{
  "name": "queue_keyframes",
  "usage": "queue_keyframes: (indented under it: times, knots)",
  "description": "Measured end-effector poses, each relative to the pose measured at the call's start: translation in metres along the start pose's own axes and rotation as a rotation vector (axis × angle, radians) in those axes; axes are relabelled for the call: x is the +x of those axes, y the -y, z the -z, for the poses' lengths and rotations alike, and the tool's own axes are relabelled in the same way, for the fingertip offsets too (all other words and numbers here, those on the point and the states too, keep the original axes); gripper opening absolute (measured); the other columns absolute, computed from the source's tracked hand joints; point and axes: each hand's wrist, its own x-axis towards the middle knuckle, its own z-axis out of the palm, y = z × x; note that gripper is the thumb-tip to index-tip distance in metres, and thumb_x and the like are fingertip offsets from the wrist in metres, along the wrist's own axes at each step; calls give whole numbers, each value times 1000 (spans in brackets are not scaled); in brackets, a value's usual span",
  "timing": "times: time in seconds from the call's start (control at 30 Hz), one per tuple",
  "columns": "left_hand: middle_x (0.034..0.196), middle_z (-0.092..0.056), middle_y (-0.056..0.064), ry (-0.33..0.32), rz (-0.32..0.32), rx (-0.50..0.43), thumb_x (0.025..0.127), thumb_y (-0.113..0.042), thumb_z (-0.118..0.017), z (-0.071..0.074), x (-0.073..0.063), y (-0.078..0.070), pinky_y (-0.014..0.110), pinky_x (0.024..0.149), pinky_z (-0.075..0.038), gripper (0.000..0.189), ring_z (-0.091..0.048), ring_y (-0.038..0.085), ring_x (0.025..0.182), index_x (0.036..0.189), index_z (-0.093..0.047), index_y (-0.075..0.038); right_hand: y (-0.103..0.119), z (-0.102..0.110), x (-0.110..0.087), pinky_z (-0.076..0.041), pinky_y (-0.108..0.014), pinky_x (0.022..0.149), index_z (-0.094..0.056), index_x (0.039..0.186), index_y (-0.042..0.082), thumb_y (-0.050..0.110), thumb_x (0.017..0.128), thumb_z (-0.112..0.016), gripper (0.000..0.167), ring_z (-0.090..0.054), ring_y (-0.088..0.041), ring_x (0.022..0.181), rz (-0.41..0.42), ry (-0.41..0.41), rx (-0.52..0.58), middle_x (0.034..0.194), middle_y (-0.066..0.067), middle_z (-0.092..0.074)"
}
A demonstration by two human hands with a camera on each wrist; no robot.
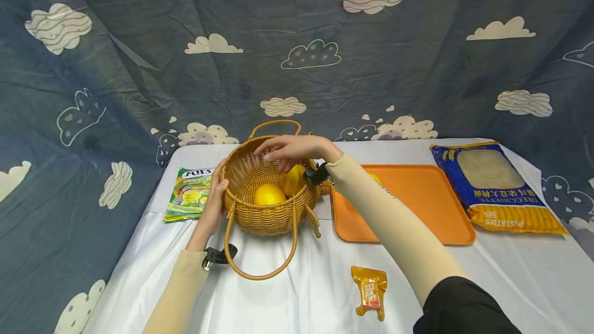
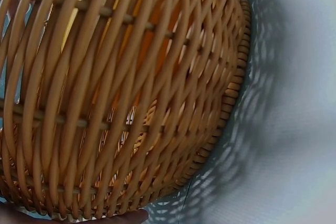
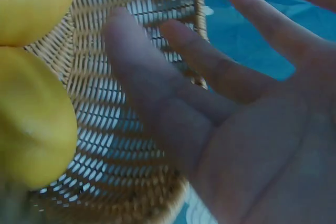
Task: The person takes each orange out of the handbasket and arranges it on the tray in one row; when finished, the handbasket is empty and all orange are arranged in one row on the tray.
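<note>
A wicker basket (image 1: 262,223) with looped handles stands on the white-covered table. Inside lie a round yellow fruit (image 1: 269,195) and a second, longer yellow fruit (image 1: 292,182), side by side; the right wrist view also shows them. My left hand (image 1: 214,200) rests against the basket's left side near the rim, and a fingertip (image 2: 134,216) shows along the wicker wall in the left wrist view. Over the basket's opening, my right hand (image 1: 294,149) hovers with fingers spread and nothing in them, just above the longer fruit.
Right of the basket lies an orange tray (image 1: 417,205); a yellow item (image 1: 375,178) on it is partly hidden by my sleeve. A green FOX'S packet (image 1: 187,195) lies left. A blue pasta bag (image 1: 496,184) is far right, a small brown snack packet (image 1: 371,293) in front.
</note>
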Motion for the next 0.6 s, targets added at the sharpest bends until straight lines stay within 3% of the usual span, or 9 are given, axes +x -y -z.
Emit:
queue_keyframes:
  times: [0.2,0.33,0.43,0.6]
  knots:
    - [156,-5,12,15,-1,-14,96,-23,-31,1,1,-2,63,107,-11,62,-9,43,139,154,-10,-17,5,-7,20,-45,-50,94,-39,147,13,21,101,-46,47,-56,-47,107,-172,114,10,151,-13,-30]
    - [156,-7,8,4,8,-9,97,-25,-31,1,1,-2,61,109,-12,60,-11,40,140,154,-12,-21,6,-10,30,-44,-50,94,-39,147,16,21,101,-46,47,-44,-36,127,-265,181,-44,153,-10,-27]
    - [156,-8,6,-1,4,-7,97,-29,-34,1,1,0,59,109,-12,61,-12,37,140,154,-14,-24,6,-13,36,-35,-47,104,-38,148,16,22,101,-46,48,-27,-27,138,-300,244,-142,153,-7,-27]
    - [156,-8,4,2,2,-8,96,-30,-34,1,1,2,59,109,-12,61,-12,35,140,154,-13,-24,2,-20,45,-17,-41,113,-39,148,17,25,101,-46,48,-16,-26,142,-338,303,-234,156,-5,-23]
